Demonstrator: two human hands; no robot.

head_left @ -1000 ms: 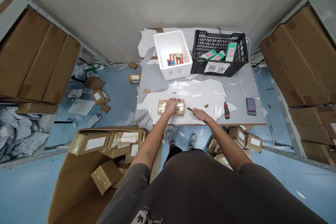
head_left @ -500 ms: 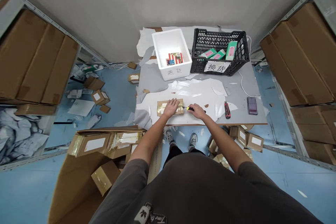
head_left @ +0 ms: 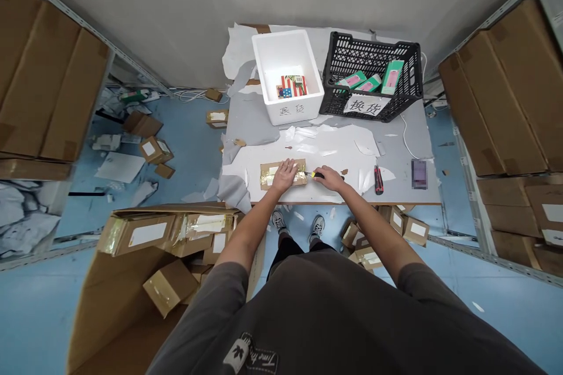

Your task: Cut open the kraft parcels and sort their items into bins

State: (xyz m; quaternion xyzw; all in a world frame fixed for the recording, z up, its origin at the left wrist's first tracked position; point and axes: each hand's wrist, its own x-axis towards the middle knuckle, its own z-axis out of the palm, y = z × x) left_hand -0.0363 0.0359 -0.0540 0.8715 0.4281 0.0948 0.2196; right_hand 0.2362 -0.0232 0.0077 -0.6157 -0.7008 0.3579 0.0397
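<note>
A small brown carton [head_left: 267, 176] wrapped in yellowish tape lies near the front edge of the paper-covered table. My left hand [head_left: 285, 174] rests on top of it with the fingers spread. My right hand [head_left: 328, 177] is closed around a yellow and black cutter [head_left: 318, 175], whose blade points left and meets the carton's right end. How deep the blade sits cannot be made out. A red and black cutter [head_left: 379, 180] lies on the table to the right.
Behind stand a white foam box [head_left: 294, 111] and a black crate [head_left: 373, 110] holding green and pink boxes. A phone [head_left: 419, 174] lies at the right. Below left is a large open carton [head_left: 101, 304] of parcels; loose boxes lie on the floor.
The camera view has shifted slightly. The cutter's tip has come closer against the carton's right end; my left hand remains on the carton.
</note>
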